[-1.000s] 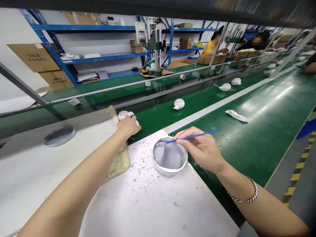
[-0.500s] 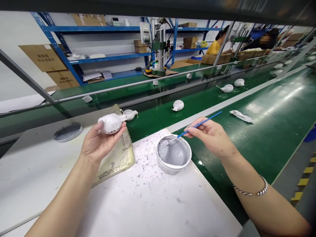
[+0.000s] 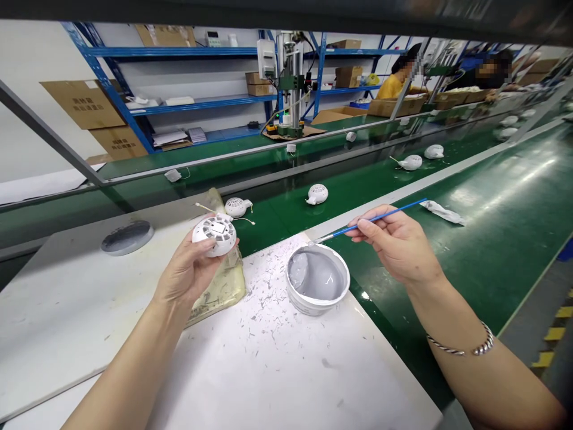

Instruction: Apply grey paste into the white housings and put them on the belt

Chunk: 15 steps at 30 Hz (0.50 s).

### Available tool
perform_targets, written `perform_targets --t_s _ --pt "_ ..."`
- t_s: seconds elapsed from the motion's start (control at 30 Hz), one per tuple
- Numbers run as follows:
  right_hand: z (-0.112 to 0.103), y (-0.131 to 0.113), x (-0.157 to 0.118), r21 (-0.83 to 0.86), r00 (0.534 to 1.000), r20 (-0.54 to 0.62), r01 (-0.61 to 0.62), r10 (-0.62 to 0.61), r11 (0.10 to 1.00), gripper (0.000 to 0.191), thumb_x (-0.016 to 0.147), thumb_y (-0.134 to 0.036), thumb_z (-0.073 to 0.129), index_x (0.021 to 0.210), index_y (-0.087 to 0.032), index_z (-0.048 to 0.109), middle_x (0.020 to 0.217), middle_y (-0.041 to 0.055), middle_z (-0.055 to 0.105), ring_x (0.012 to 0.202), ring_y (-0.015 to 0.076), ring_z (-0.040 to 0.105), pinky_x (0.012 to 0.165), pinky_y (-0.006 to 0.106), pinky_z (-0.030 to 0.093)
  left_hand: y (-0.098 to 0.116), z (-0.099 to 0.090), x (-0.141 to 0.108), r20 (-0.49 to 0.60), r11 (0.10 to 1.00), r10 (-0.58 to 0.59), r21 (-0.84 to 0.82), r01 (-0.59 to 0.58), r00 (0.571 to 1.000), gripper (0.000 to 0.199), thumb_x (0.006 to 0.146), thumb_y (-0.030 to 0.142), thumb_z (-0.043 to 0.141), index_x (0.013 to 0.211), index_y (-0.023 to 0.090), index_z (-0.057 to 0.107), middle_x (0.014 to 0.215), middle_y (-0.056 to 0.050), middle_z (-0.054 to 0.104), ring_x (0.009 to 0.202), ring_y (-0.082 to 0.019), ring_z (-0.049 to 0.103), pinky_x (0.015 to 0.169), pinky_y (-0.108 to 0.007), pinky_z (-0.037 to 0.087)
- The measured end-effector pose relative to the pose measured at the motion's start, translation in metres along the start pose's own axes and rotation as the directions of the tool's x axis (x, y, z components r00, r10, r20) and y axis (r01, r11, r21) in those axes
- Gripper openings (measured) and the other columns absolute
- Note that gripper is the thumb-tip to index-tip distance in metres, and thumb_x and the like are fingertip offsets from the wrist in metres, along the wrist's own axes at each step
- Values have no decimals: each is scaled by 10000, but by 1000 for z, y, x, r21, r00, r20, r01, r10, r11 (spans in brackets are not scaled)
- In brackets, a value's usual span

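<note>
My left hand is closed around a round white plastic housing, its slotted, vented face turned up toward me and thin wires sticking out behind. Between thumb and fingers, my right hand pinches a thin blue paintbrush. The brush tip is just above the far rim of a white tub of grey paste. Just beyond my left hand, a similar white housing lies at the edge of a yellowed, stained pad.
A round grey-smeared lid lies on the white board at left. More white housings sit on the green conveyor. A white packet lies on the green table at right. Two people work at the far right, behind cardboard boxes.
The brush has come up out of the paste to the tub's far rim. My left hand has turned the housing, bringing its vented face into view, and shifted slightly right.
</note>
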State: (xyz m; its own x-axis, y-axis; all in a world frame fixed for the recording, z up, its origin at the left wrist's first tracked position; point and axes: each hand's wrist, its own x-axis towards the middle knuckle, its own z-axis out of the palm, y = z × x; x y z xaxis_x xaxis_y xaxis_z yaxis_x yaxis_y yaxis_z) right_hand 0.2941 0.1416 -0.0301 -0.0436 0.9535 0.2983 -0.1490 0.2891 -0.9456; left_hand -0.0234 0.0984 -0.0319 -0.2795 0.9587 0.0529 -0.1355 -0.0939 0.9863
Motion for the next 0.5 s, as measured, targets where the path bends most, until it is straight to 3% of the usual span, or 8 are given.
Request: perform_targets --t_s 0.1,0.23,0.4,0.5 --pt "2 1 0 9 1000 13 5 -5 1000 202 750 -343 818 795 -198 686 768 -2 751 698 94 728 667 143 601 -17 -17 11 -61 959 71 278 -51 996 675 620 357 768 1213 260 461 1244 -70 546 1155 -271 563 942 -384 515" --pt "2 1 0 19 1000 20 -2 2 1000 206 745 -345 822 792 -199 684 768 -6 751 693 88 727 655 130 596 -24 -41 17 -90 834 -8 549 57 996 745 509 302 853 1160 244 495 1139 -68 529 983 -301 581 861 -469 497" --pt "3 0 0 43 999 -6 -34 34 999 243 712 -359 844 776 -192 679 763 1 747 675 92 723 636 138 594 -1 -62 17 -19 694 -150 710 119 989 659 453 267 878 1077 251 670 1168 -75 511 1068 -356 537 961 -509 434" --pt "4 0 1 111 995 -36 -93 98 989 286 659 -374 873 746 -191 672 738 -1 737 658 105 719 604 157 593 15 -66 17 33 709 -262 685 169 965 557 466 209 876 995 217 705 1010 -66 597 915 -313 597 813 -436 517"
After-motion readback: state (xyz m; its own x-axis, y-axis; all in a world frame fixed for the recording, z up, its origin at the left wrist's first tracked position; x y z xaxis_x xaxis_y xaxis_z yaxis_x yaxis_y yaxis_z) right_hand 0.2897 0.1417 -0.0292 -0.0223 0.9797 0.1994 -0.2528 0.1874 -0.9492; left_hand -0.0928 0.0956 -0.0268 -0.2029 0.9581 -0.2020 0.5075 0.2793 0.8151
